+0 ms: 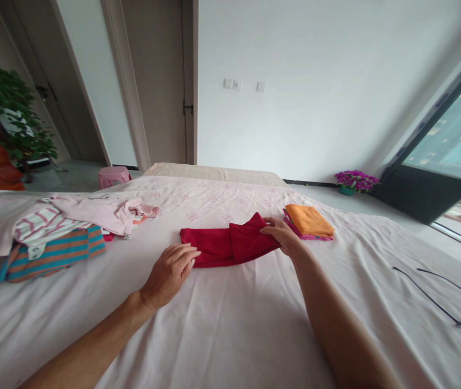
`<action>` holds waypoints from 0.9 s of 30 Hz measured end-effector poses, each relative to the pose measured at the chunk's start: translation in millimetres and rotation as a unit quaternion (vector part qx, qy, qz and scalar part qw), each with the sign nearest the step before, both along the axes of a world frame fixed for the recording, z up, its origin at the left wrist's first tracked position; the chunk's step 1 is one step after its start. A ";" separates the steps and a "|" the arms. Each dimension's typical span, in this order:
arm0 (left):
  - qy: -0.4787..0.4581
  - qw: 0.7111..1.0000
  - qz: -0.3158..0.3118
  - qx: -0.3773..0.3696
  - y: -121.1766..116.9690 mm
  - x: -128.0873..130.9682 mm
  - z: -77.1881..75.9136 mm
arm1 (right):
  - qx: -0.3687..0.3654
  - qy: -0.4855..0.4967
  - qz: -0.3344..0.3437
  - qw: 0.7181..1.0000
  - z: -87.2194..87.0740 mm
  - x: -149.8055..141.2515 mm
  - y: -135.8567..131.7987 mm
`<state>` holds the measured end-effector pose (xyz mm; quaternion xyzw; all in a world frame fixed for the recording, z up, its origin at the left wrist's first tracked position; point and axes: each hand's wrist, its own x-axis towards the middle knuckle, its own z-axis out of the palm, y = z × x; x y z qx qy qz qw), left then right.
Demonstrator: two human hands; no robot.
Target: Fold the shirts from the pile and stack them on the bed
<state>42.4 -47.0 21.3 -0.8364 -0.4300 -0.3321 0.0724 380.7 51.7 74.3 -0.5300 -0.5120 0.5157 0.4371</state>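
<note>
A red garment [213,247], folded into a long strip, lies in front of me on the bed, with a flap doubled over its right half. My right hand [282,234] pinches the garment's right end between thumb and fingers, and that end is slightly raised. At the near left corner, my left hand [173,270] touches the cloth with its fingers stretched out. Just beyond my right hand sits a small stack of folded clothes, an orange one [310,219] on top of a magenta one [315,236].
Loose clothes lie at the left, among them a striped blue-and-brown one [58,253] and a pink one [100,212]. Eyeglasses [436,300] rest at the right on the pale bedsheet [230,335]. A pink stool [113,176] and purple flowers [355,180] stand beyond the bed.
</note>
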 end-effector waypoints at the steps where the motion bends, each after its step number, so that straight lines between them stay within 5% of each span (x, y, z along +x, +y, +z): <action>1: -0.005 1.000 -0.001 -0.008 0.2 0.2 0.3 | 0.012 -0.012 -0.002 1.000 2.0 -2.3 -0.9; 9: 0.013 0.998 -0.008 -0.058 -0.6 0.4 4.9 | 0.092 -0.199 -0.001 0.976 24.2 -52.9 -6.6; 13: -0.086 0.985 0.008 -0.152 2.0 -0.3 4.8 | 0.149 -0.278 0.051 0.948 32.0 -88.3 -7.1; 16: -0.234 0.942 0.020 -0.242 5.2 -0.9 3.9 | 0.182 -0.310 0.073 0.931 32.6 -123.3 -11.4; 20: -0.392 0.858 0.019 -0.332 11.6 -3.0 5.2 | 0.157 -0.223 0.173 0.946 24.9 -157.8 -16.7; 23: -0.441 0.811 0.033 -0.382 16.8 -5.7 8.9 | 0.178 -0.208 0.165 0.948 15.5 -155.1 -15.4; 27: -0.439 0.800 0.059 -0.405 25.0 -10.1 9.4 | 0.249 -0.251 0.094 0.931 2.2 -123.5 -16.5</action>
